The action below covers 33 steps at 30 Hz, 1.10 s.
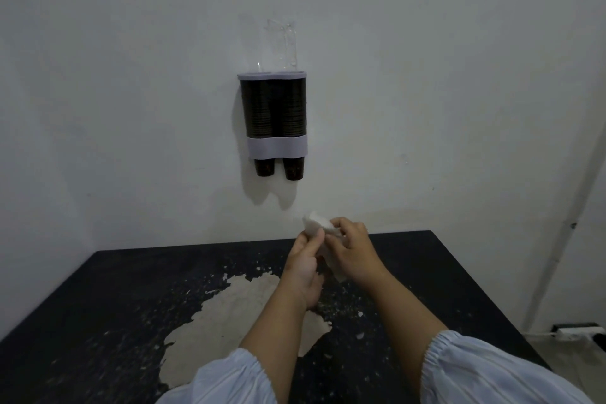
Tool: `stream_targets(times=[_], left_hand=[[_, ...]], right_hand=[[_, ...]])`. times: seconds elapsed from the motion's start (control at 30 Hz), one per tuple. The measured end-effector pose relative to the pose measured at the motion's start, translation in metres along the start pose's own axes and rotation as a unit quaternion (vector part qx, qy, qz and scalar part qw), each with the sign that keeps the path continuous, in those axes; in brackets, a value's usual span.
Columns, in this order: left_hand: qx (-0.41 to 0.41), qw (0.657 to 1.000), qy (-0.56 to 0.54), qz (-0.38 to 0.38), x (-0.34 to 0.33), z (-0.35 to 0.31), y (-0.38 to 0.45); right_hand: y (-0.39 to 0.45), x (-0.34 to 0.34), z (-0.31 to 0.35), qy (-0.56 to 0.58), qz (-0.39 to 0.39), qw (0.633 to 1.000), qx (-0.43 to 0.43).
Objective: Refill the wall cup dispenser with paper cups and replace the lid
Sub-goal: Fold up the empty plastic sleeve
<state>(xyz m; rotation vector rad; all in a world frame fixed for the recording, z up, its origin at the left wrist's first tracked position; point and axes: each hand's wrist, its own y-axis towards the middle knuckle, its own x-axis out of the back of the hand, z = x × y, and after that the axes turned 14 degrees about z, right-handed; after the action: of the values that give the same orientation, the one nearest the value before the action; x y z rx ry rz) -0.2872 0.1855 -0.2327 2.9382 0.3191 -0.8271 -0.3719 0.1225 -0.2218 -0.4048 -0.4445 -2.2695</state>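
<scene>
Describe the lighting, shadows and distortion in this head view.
Head view: dim, flat light; the dispenser casts a soft shadow down and left on the wall; wide-angle bending bows the table edges; the white object in both hands looks slightly soft.

Plain white wall (131, 75), dim light. Black table (98, 305) against it, paint worn off in a pale patch (236, 311). Power strip (577, 331) on floor at right.

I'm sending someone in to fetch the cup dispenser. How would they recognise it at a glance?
Look at the pale wall behind the black, paint-chipped table. Mounted above the table's far edge is the clear twin-tube cup dispenser with grey bands. It is the only fixture there, packed with two stacks of dark cups poking out below.
</scene>
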Motion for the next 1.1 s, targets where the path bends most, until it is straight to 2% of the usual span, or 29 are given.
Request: stream_targets(times=[0.17,0.33,0.43,0.7,1.1], left_hand=[[0.007,1.000,-0.011,-0.021,0.014,-0.005,-0.012],[0.016,0.998,-0.027,-0.047,0.020,-0.009,-0.021],[0.014,0.998,-0.029,-0.056,0.026,-0.012,-0.024],[0.023,0.995,-0.005,-0.097,0.033,-0.017,-0.029],[0.024,0.989,-0.002,-0.145,0.045,-0.030,-0.040]], right_hand=[[-0.002,-0.012,-0.005,0.007,-0.023,0.999,-0.032],[-0.004,-0.025,-0.005,-0.103,0.001,0.994,-0.037],[-0.008,-0.030,0.002,-0.074,0.021,0.997,0.004],[-0.017,-0.040,0.006,-0.115,0.047,0.992,-0.017],[-0.018,-0.055,0.021,-0.116,0.080,0.990,-0.009]])
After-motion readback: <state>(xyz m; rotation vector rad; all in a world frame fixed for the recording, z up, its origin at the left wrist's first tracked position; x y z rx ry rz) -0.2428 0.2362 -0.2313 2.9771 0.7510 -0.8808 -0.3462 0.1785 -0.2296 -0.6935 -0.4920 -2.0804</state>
